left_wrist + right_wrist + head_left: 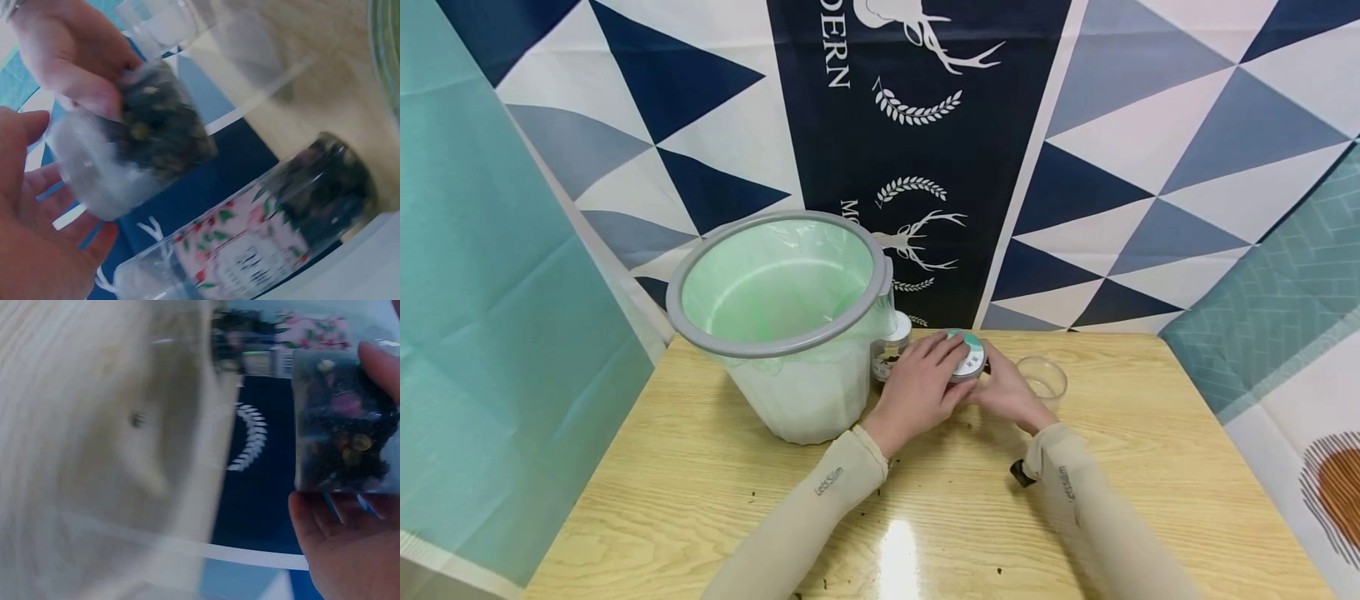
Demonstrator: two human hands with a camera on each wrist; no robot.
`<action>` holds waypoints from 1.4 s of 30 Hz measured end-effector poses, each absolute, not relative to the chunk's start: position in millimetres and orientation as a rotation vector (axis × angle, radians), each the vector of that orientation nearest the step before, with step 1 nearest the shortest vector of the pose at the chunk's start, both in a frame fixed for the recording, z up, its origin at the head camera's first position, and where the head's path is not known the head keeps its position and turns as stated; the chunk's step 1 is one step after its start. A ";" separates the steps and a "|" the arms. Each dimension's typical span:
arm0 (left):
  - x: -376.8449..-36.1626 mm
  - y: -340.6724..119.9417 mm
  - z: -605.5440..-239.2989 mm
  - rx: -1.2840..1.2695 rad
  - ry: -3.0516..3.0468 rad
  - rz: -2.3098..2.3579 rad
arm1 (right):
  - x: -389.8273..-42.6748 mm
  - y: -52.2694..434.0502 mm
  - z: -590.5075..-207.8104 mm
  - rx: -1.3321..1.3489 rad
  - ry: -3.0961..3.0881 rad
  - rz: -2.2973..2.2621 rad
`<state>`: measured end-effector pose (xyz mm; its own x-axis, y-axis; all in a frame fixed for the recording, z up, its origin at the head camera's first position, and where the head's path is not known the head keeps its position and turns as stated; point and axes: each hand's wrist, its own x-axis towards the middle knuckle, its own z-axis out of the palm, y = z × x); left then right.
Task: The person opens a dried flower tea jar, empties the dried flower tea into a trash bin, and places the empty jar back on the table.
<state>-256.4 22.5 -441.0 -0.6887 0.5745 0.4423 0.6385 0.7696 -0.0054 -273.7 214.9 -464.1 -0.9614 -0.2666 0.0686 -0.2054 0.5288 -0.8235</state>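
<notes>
A short clear jar [165, 125] of dark dried tea with flower pieces is between the two hands. Its round lid [974, 360], teal and white on top, faces up in the head view. My left hand [921, 387] lies over this lid, fingers across the top and thumb by the edge. From the other side my right hand [1007, 392] grips the jar's body, thumb on one face and fingers beneath in the right wrist view. Close beside the left hand stands a taller clear jar [244, 250] with a pink floral label, dark contents and a white cap [900, 327].
A white bin [805, 404] with a grey rim and green liner stands left of the hands. Right of them is a clear round container [1043, 379]. Dark crumbs dot the wooden table [700, 500]. Patterned cloth [925, 167] hangs right behind.
</notes>
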 end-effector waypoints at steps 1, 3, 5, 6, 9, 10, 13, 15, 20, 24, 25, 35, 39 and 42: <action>-255.5 21.7 -437.2 -0.924 -2.531 -0.242 | -269.7 217.2 -458.4 -0.434 2.694 -1.436; -253.1 19.6 -429.2 -0.935 -2.534 -0.321 | -261.6 220.5 -447.5 -0.472 2.712 -1.420; -250.3 17.4 -421.2 -0.943 -2.556 -0.403 | -254.8 223.5 -440.0 -0.512 2.736 -1.397; -248.5 16.4 -417.2 -0.950 -2.565 -0.447 | -251.4 224.7 -437.2 -0.533 2.743 -1.393; -241.6 14.2 -406.6 -0.972 -2.582 -0.572 | -242.1 226.1 -433.2 -0.611 2.752 -1.411; -239.2 14.0 -403.9 -0.981 -2.578 -0.605 | -239.3 226.3 -433.7 -0.635 2.739 -1.434; -232.5 14.1 -398.5 -1.016 -2.547 -0.648 | -232.6 225.2 -437.5 -0.679 2.678 -1.517; -229.1 14.2 -396.7 -1.039 -2.520 -0.647 | -230.2 223.7 -441.6 -0.691 2.643 -1.575; -224.4 15.2 -395.4 -1.049 -2.489 -0.633 | -229.3 217.4 -450.1 -0.684 2.658 -1.686; -220.7 13.3 -393.5 -1.042 -2.475 -0.620 | -229.7 212.3 -450.3 -0.694 2.719 -1.688; -219.3 12.3 -392.7 -1.040 -2.473 -0.619 | -229.2 211.7 -449.2 -0.703 2.734 -1.679; -210.7 -3.8 -389.9 -1.071 -2.504 -0.678 | -224.1 216.7 -435.5 -0.905 2.856 -1.458; -211.9 -8.7 -391.1 -1.131 -2.461 -0.499 | -220.3 215.0 -431.6 -1.020 2.836 -1.407; -214.1 -10.5 -394.5 -1.171 -2.366 -0.329 | -215.9 211.4 -428.9 -1.055 2.788 -1.397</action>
